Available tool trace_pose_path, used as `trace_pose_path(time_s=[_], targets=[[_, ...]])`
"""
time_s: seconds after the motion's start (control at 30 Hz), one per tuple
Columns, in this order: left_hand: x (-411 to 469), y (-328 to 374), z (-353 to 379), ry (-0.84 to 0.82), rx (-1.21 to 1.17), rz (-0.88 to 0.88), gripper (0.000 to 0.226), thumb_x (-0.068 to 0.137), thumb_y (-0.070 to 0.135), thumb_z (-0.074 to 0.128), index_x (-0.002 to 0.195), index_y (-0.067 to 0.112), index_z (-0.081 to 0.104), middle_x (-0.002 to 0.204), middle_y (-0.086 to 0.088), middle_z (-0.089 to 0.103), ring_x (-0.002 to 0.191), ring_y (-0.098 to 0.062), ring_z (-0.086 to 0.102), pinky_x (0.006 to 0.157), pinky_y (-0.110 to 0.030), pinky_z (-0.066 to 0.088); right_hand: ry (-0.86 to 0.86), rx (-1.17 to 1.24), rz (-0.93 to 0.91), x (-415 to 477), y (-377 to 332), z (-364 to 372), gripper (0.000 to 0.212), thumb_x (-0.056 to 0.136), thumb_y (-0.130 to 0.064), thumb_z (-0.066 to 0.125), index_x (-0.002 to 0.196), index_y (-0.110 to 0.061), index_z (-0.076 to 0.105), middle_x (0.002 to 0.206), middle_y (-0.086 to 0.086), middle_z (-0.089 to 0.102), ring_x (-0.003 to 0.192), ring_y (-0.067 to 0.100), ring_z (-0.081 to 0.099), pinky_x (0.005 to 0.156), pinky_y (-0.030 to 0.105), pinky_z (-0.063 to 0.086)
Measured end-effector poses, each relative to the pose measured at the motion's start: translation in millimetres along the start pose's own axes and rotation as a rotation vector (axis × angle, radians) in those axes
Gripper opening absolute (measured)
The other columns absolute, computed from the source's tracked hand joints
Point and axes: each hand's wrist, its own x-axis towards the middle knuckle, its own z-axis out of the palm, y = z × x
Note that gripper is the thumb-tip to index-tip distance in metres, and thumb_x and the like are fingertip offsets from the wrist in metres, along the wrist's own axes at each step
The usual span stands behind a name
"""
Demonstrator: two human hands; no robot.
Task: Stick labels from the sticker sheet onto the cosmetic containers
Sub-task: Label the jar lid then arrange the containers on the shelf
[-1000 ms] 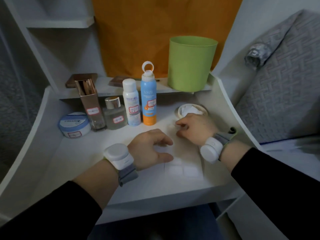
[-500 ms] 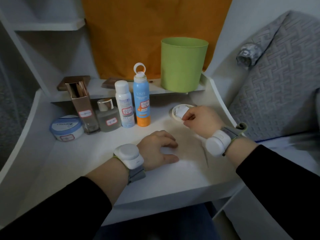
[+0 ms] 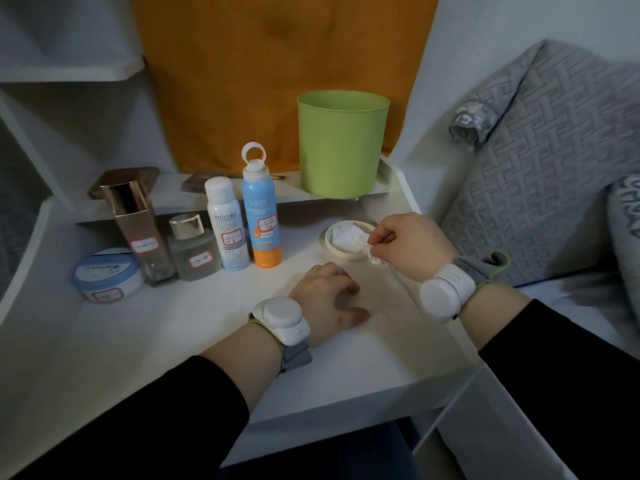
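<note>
Dim, bluish light throughout, soft focus, and wide-angle bending of the shelf (image 3: 104, 358) edges toward the borders.

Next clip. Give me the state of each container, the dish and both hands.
Round jar: lidded, labelled.
Rose-gold bottle: upright, labelled.
Small glass bottle: capped, labelled.
White spray can: upright, labelled.
Blue spray bottle: upright, labelled.
Dish: holds white scraps.
Left hand: flat on shelf.
Right hand: pinching white scrap.

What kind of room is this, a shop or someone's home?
Most likely a home bedroom corner: a white shelf holds everyday cosmetic bottles, right beside a bed with a grey quilted cover and a pillow.
</note>
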Motion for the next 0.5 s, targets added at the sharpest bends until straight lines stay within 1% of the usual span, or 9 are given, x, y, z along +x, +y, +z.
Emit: trace_pose_path(time_s=[0.1,0.17,0.23,0.3,0.4,0.43,0.5], targets=[[1,2,-7,0.021,-0.013,-0.014,0.046,0.084,0.043,0.068,0.122,0.019,0.061,0.127,0.002,0.052,0.118,-0.016,0.044,0.1,-0.024,0.035,-0.002,0.016,-0.031,2,-5,-5,0.012,0.077,-0.013,0.07,0.085,-0.022,0.074,0.091,0.001,0.072,0.094,0.019,0.065,0.086,0.029,0.051],[2,4,-14,0.063,-0.022,-0.029,0.042,0.085,0.042,0.067,0.122,0.021,0.061,0.126,0.004,0.052,0.117,-0.015,0.046,0.099,-0.024,0.036,0.021,0.049,-0.056,4,-12,-12,0.012,0.077,-0.012,0.069,0.082,-0.023,0.073,0.079,-0.004,0.068,0.089,0.019,0.066,0.083,0.029,0.052],[3,6,-25,0.098,-0.026,-0.047,0.039,0.086,0.041,0.066,0.12,0.024,0.062,0.126,0.006,0.052,0.113,-0.013,0.049,0.093,-0.019,0.036,0.07,0.08,-0.094,8,-22,-22,0.012,0.078,-0.013,0.07,0.08,-0.024,0.072,0.071,-0.011,0.062,0.082,0.015,0.065,0.079,0.027,0.052],[5,9,-38,0.126,-0.024,-0.055,0.035,0.088,0.04,0.064,0.12,0.026,0.062,0.124,0.008,0.052,0.11,-0.013,0.051,0.09,-0.018,0.036,0.127,0.103,-0.134,16,-33,-36,0.011,0.078,-0.014,0.07,0.078,-0.025,0.071,0.07,-0.012,0.061,0.076,0.012,0.062,0.075,0.023,0.049],[6,13,-57,0.209,-0.065,-0.063,0.031,0.088,0.038,0.065,0.117,0.025,0.064,0.114,0.008,0.058,0.104,-0.011,0.057,0.091,-0.024,0.045,0.213,0.22,-0.192,31,-52,-58,0.022,0.077,-0.013,0.073,0.068,-0.032,0.063,0.067,-0.014,0.061,0.067,0.011,0.06,0.068,0.026,0.05],[7,15,-64,0.237,-0.083,-0.063,0.031,0.088,0.036,0.065,0.116,0.024,0.065,0.112,0.007,0.059,0.101,-0.01,0.058,0.089,-0.023,0.046,0.251,0.249,-0.208,38,-60,-65,0.021,0.077,-0.014,0.074,0.069,-0.031,0.064,0.066,-0.014,0.061,0.068,0.012,0.062,0.069,0.026,0.05],[8,18,-72,0.254,-0.103,-0.076,0.03,0.089,0.034,0.064,0.116,0.023,0.065,0.11,0.007,0.06,0.096,-0.006,0.057,0.084,-0.016,0.044,0.329,0.26,-0.23,49,-72,-77,0.01,0.077,-0.017,0.074,0.077,-0.026,0.07,0.069,-0.011,0.062,0.072,0.012,0.062,0.069,0.023,0.047]])
